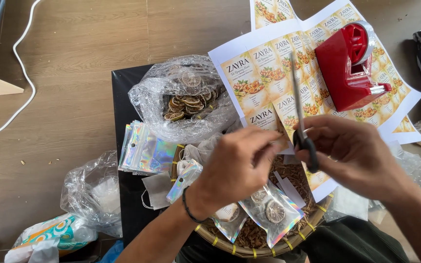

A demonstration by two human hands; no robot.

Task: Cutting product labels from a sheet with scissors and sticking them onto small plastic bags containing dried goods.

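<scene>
Here, printed label sheet (269, 63) lies across the worktop (123, 87) under the red tape dispenser (347, 68); right hand (352, 151) fingers grip scissors (300, 117), left hand (237, 165) fingers pinch a label (264, 119). Risk: blades nick left fingertips, or the cut runs crooked through print.

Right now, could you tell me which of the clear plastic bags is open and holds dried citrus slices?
It is the crumpled clear plastic bag on the black tabletop, beside the printed label sheets; its mouth gapes over brown slices. The other clear bag, on the floor, holds something pale.
</scene>
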